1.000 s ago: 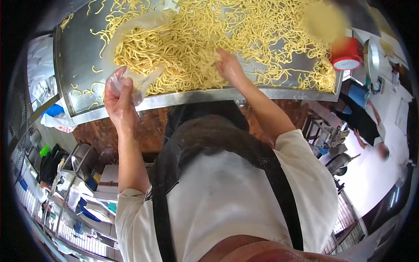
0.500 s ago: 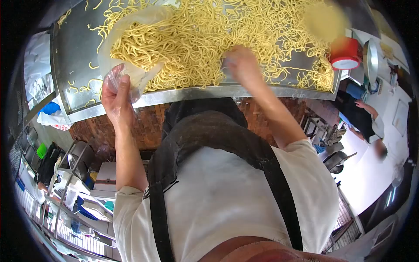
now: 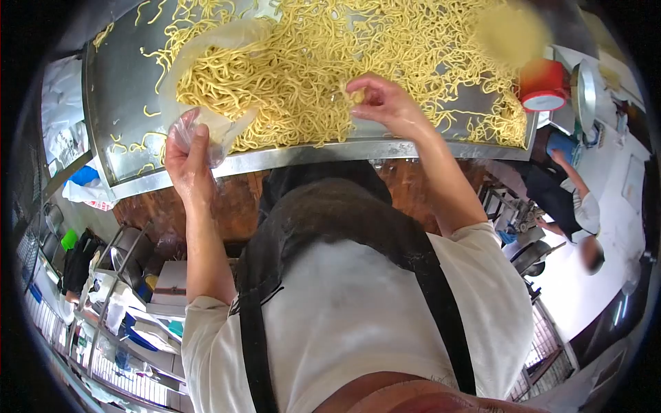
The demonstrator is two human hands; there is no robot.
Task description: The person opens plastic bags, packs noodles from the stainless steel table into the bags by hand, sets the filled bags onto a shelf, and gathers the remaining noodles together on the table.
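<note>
My left hand is closed on the near edge of a clear plastic bag, thumb toward me. The bag lies on its side on the metal table, its mouth spread around a heap of yellow noodles. Over the loose noodles to the right, near the table's front edge, hovers my right hand. Its fingers are curved, with thumb and forefinger apart, and I see no bundle of noodles in its grasp.
Noodles are strewn across the metal table, which has a raised front rim. A red container stands beyond its right end. Another person is at the right, near some equipment. Metal shelving with goods is at lower left.
My right hand's fingers have come apart and it has slowed from a blur near the noodles. My left hand keeps its hold on the bag. The person at the right has shifted.
</note>
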